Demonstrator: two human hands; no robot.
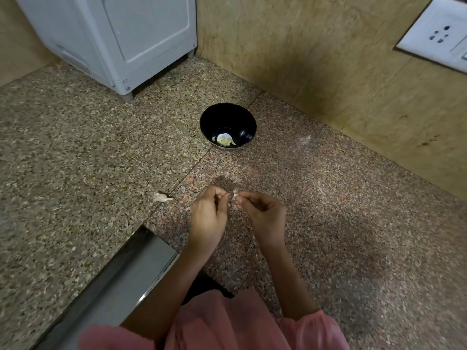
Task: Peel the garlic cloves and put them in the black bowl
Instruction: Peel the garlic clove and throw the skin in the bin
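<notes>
Black bowl [227,116] sits upright on the speckled granite counter [75,147], and down in its bottom there's a small heap of pale peeled cloves [225,140] (can't count them, they're bunched together). Nearer the camera than the bowl, both hands meet over the counter: left hand [207,215] and right hand [264,213] each have fingertips curled in and pinched onto the same garlic clove [234,195], held between them just above the stone. It's mostly buried under fingers, so I can't tell which way it points. Another clove, still in its skin [163,197], lies flat on the counter, nearer than the bowl and to its left, long axis running side to side with the thin tip aimed toward the hands. Behind the bowl to the left stands a white appliance [121,34]; the little marks on its bottom corner are too small to read. Up the wall to the bowl's right is a white socket plate [437,34]. Pink sleeves [227,324] fill the bottom edge.
</notes>
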